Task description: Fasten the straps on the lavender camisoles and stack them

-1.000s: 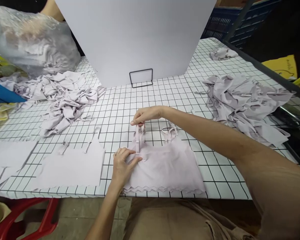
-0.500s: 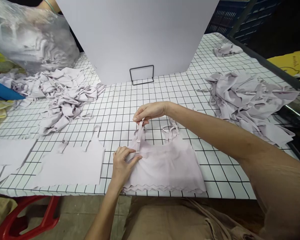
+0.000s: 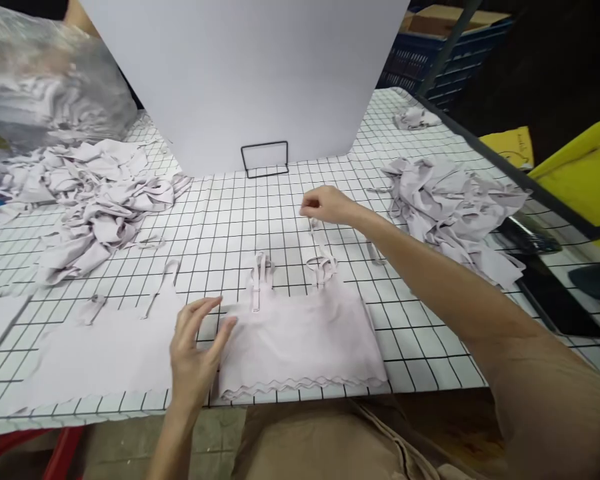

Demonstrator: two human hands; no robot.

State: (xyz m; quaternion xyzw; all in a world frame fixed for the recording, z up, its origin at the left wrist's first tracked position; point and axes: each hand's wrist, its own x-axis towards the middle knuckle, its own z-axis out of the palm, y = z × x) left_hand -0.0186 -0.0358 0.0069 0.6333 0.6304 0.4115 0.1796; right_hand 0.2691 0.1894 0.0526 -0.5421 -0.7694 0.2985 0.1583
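Note:
A pale lilac camisole top [image 3: 300, 340] lies flat on the grid-patterned cloth in front of me, its scalloped hem toward the table's near edge. Its two straps are folded in loops at the top, the left strap [image 3: 257, 283] and the right strap [image 3: 321, 268]. My left hand [image 3: 193, 347] hovers at the top's left edge, thumb and fingers apart, holding nothing. Beyond the right strap, my right hand [image 3: 326, 204] is closed in a pinch. A small pale piece shows just below its fingertips; whether they grip it I cannot tell.
Another pale top [image 3: 105, 353] lies flat on the left. Heaps of similar garments sit at the left [image 3: 115, 207] and right [image 3: 450, 207]. A white board [image 3: 250, 80] with a black wire stand [image 3: 265, 160] rises at the back. A dark phone-like slab [image 3: 560, 297] lies far right.
My left hand has let go of the left strap's lower end and moved left, opening. My right hand has released that strap and moved right. The view has shifted somewhat.

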